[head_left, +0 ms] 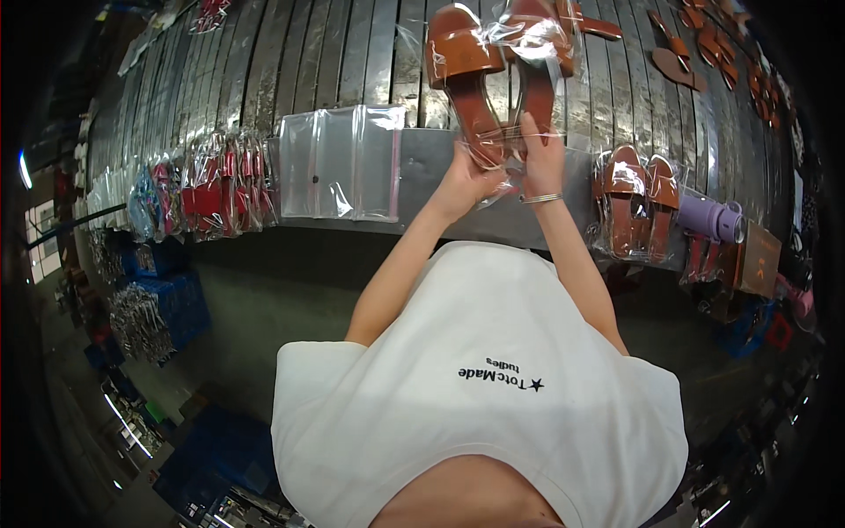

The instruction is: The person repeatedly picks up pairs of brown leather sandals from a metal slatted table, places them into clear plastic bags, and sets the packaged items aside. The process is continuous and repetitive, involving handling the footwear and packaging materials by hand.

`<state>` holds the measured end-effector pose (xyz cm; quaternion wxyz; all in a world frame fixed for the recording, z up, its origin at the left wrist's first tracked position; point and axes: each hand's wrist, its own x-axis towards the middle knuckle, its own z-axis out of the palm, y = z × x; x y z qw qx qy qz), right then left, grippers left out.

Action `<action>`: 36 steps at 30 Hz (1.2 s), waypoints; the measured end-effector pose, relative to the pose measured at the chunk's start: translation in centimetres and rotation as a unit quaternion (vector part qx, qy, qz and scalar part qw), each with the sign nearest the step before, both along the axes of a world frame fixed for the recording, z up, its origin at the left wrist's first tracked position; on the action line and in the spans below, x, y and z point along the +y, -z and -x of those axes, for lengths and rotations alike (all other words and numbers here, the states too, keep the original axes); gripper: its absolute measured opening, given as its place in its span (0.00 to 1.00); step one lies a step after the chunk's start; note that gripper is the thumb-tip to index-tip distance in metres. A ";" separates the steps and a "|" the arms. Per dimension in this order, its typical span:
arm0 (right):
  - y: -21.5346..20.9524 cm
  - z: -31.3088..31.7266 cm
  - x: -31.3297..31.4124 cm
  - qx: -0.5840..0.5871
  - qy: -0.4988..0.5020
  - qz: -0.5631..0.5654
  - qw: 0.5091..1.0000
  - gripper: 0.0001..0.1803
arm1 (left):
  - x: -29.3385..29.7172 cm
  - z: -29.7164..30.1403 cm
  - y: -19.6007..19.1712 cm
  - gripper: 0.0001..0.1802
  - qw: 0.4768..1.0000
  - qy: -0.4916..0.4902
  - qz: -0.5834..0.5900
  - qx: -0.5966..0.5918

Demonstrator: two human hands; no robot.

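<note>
Sandals (493, 75) in a clear bag (519, 35) are gripped at the heel end by both hands (506, 167), held together to keep the pair aligned. Empty bags (339, 163) are stacked left on the surface (422, 167).

Stack of empty clear plastic bags (341, 163) at the near edge of the slatted metal worktop (290, 62), left of middle; bagged red sandals (216, 185) in a row further left along that edge; bagged brown sandal pair (635, 201) at the near edge on the right; purple roll (709, 218) just beside it; loose brown sandal pieces (695, 48) at the far right corner; blue crates (176, 299) on the floor below left.
</note>
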<state>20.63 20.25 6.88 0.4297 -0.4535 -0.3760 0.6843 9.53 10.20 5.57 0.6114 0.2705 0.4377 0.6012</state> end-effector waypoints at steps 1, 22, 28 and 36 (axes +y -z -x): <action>2.8 -1.0 -0.1 -0.010 -0.013 0.016 1.000 0.17 | 0.2 -1.0 1.8 0.29 0.995 -0.032 0.029 -0.091; 7.3 -0.9 -3.9 -0.394 -0.454 -0.310 0.737 0.08 | -4.2 -1.5 6.8 0.16 0.957 -0.042 0.286 0.021; 7.2 -0.4 -3.2 -0.309 -0.520 -0.354 0.713 0.09 | -5.4 0.2 6.0 0.16 0.956 -0.063 0.275 0.078; 6.6 -17.8 -7.2 -0.484 -0.581 -0.370 0.540 0.12 | -7.1 2.8 6.6 0.17 0.955 -0.069 0.271 0.096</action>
